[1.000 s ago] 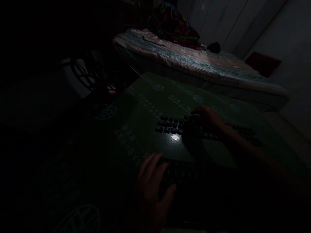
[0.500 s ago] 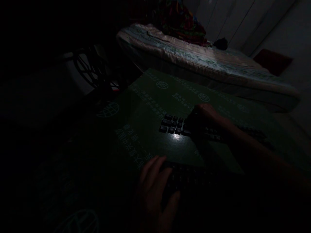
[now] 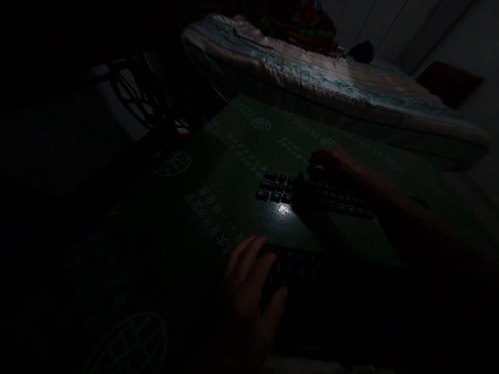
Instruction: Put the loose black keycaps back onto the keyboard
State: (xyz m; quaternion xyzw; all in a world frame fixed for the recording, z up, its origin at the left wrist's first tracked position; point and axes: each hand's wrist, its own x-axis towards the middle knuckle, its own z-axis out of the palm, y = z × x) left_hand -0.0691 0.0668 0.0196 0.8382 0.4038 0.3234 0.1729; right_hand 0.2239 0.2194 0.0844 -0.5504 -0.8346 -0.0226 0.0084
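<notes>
The left hand (image 3: 249, 296) lay at the left end of the dark keyboard (image 3: 306, 266), near on the green counter (image 3: 268, 224), its fingers spread and thumb apart. Farther off, black keys (image 3: 276, 197) sat in rows on the counter. The right hand (image 3: 331, 162) hung over their far side, fingers curled; whether they gripped a key could not be told. A bed (image 3: 296, 72) stood beyond.

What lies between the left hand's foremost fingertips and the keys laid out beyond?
Only green tabletop, with bright glare near the keys, in the head view.
</notes>
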